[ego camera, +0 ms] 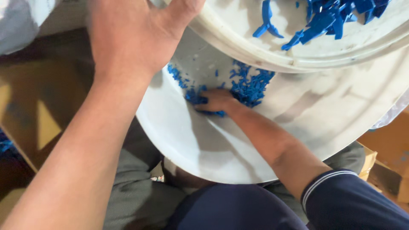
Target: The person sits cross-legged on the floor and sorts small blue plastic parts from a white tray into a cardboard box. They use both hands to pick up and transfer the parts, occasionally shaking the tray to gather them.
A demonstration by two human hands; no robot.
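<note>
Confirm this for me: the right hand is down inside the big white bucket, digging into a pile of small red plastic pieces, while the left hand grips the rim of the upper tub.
Not quite: the small plastic pieces are blue, not red, as the head view shows. The rest stands: the right hand reaches into the big white bucket among them, and the left hand grips the rim of the upper tub.

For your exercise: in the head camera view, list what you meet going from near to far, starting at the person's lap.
Dark blue shirt → white bucket rim → right hand in small blue plastic pieces → upper white tub's rim → larger blue parts.
</note>
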